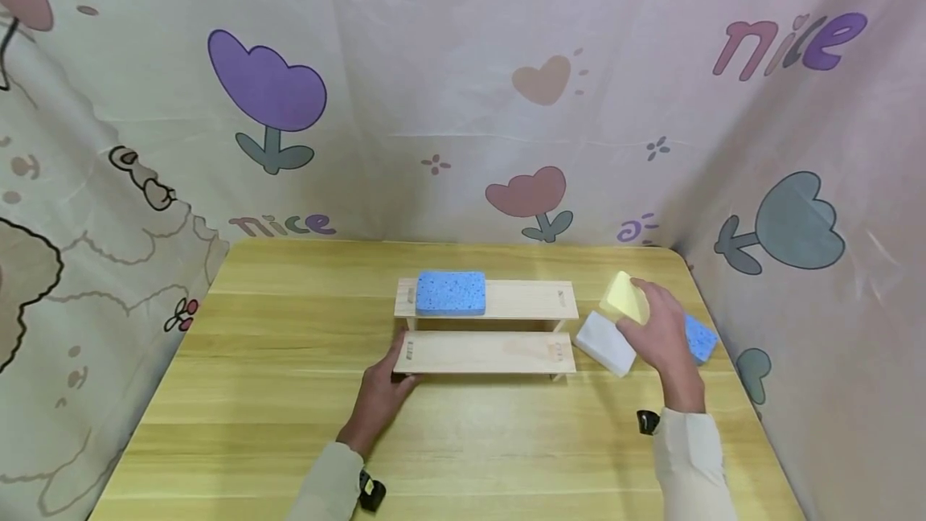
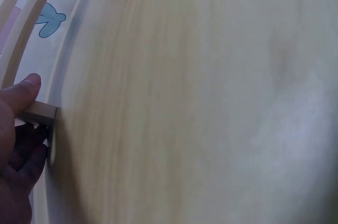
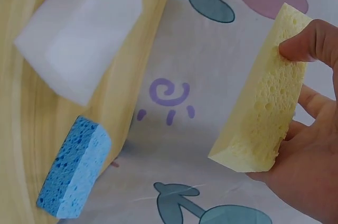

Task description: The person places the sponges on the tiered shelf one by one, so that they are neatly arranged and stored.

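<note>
My right hand (image 1: 660, 326) grips a yellow sponge (image 1: 624, 297) between thumb and fingers, raised above the table at the right. In the right wrist view, the pores of the yellow sponge (image 3: 264, 97) show clearly. Below it lies a white sponge block (image 1: 606, 342), with a blue sponge (image 1: 699, 339) beyond the hand. My left hand (image 1: 383, 386) holds the left end of a two-tier wooden rack (image 1: 492, 352). The left wrist view shows the thumb and fingers around a wooden piece (image 2: 41, 112) of it. Another blue sponge (image 1: 451, 293) lies on the rack's rear tier, toward its left end.
The rack stands on a wood-grain table (image 1: 289, 424). A printed curtain (image 1: 405, 87) with flowers and lettering hangs behind the table and along both sides. Black wrist devices (image 1: 372, 492) are worn at both cuffs.
</note>
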A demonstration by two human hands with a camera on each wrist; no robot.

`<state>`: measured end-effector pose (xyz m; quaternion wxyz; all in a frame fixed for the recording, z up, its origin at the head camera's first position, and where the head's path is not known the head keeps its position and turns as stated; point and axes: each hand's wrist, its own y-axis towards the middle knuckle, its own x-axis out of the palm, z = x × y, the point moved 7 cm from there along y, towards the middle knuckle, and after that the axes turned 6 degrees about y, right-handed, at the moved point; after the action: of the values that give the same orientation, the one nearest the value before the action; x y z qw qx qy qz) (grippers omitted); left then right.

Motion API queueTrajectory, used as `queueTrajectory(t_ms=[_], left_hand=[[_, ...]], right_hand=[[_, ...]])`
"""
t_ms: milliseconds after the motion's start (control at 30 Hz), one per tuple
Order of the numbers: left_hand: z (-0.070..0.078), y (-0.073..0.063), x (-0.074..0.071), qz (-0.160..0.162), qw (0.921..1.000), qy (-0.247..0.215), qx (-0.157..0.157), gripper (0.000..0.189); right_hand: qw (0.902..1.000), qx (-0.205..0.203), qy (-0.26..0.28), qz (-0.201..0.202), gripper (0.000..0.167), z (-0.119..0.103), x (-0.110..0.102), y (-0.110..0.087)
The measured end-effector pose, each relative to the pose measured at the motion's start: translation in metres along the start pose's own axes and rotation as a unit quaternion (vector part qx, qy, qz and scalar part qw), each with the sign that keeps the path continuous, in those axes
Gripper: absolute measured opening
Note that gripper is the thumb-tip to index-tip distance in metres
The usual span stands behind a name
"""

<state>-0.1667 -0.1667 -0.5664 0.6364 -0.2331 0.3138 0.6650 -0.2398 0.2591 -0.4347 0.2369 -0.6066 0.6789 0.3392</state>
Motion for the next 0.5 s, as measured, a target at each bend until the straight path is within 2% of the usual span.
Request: queueTrajectory(t_ms=[267,500], left_hand=[[0.001,0.001,-0.001,-0.001,1.0000,-0.005,0.003,0.088],[0.001,0.001,-0.001,0.004,0.9999,0.014,0.008,0.089]], right_hand=[[0.9990,-0.041,0.016,-0.003,0.061,-0.019,0.007,0.006],[0.9962,-0.083,0.023,-0.009,0.061,-0.038,0.017,0.011]])
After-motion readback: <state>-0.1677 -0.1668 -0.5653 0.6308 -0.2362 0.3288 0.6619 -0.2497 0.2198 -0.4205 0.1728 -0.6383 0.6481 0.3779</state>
